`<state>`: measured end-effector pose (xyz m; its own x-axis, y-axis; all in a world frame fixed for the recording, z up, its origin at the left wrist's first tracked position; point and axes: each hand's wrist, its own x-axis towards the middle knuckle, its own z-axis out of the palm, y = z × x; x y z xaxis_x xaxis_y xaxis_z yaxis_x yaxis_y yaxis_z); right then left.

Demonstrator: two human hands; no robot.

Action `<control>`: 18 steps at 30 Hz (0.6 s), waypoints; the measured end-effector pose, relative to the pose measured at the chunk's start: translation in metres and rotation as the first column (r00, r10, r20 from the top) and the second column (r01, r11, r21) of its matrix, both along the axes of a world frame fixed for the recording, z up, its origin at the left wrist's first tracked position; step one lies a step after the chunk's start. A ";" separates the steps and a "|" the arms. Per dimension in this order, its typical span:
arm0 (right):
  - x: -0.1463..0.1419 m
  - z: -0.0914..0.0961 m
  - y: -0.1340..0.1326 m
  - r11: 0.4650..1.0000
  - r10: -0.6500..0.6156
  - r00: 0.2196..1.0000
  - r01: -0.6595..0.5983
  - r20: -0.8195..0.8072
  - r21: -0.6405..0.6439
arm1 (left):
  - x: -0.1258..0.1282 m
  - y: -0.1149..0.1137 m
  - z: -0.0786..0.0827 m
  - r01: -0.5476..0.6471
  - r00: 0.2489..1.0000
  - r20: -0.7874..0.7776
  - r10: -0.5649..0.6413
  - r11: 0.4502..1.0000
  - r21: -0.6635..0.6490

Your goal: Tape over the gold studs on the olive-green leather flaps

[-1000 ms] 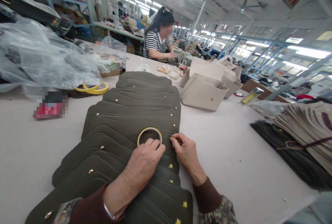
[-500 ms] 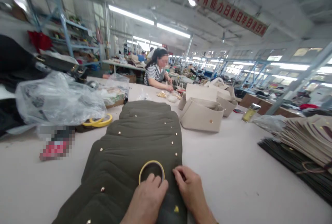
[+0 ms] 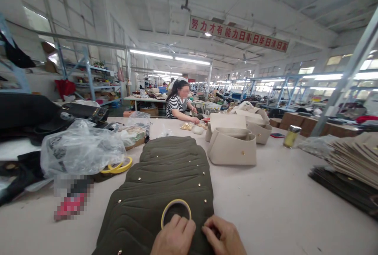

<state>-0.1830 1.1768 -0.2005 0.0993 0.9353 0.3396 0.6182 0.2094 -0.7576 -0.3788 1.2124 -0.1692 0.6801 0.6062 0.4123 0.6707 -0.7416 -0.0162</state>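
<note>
Sinking lower, the left hand (image 3: 173,237) and right hand (image 3: 223,237) are getting cut off. They're lying apart on olive bag flaps (image 3: 156,186) by a yellow tape roll (image 3: 176,207), grip unclear.

Bare left hand (image 3: 173,237), bare right hand (image 3: 223,237), only backs showing

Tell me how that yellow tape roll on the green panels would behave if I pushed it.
The tape roll probably feels light for its size, since only a thin band of tape seems left around its wide hole. Lying flat on the olive panels, it would likely slide rather than roll. Stood on edge, its round shape would probably make it roll away easily.
</note>
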 end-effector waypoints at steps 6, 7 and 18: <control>0.003 0.016 -0.008 0.979 -0.090 0.931 0.017 -0.355 -0.204 | 0.009 0.008 0.042 -0.023 0.998 -0.063 0.016 0.993 -0.115; 0.005 0.015 -0.008 0.974 -0.101 0.926 0.018 -0.363 -0.225 | 0.010 0.009 0.040 -0.009 0.999 -0.053 0.003 0.995 -0.104; 0.008 0.018 -0.007 0.970 -0.098 0.934 0.013 -0.343 -0.244 | 0.007 0.008 0.029 0.073 0.987 -0.125 -0.102 0.974 -0.215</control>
<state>-0.1746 1.1696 -0.1826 0.2256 0.9731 0.0462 0.3103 -0.0268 -0.9503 -0.3719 1.2206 -0.1406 0.7749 0.6048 0.1837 0.6053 -0.7938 0.0602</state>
